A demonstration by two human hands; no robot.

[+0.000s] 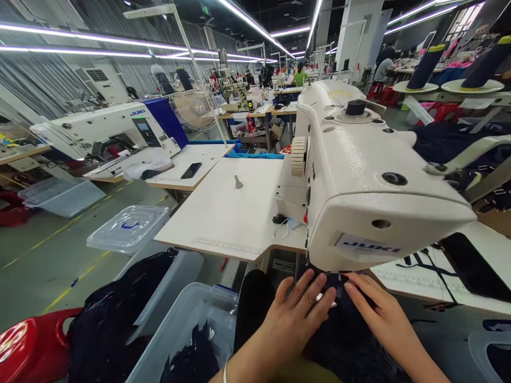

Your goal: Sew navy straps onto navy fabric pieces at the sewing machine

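A white JUKI sewing machine [375, 213] stands in front of me, its head overhanging my hands. Dark navy fabric [339, 340] hangs from beneath the head into my lap. My left hand [293, 319] lies on that fabric left of the needle area, fingers stretched and a little spread. A small whitish, shiny piece shows between its fingers; I cannot make out what it is. On the right, my right hand [381, 311] pinches the fabric close under the head, thumb and forefinger near each other. The needle and presser foot are hidden.
On the white table [215, 213] lies a small grey metal piece [238, 182]. Clear plastic bins [179, 314] with dark fabric stand at the lower left, beside a red container [35, 346]. A dark phone-like slab [477, 266] and thin straps lie at right. Another JUKI machine [107, 127] stands left.
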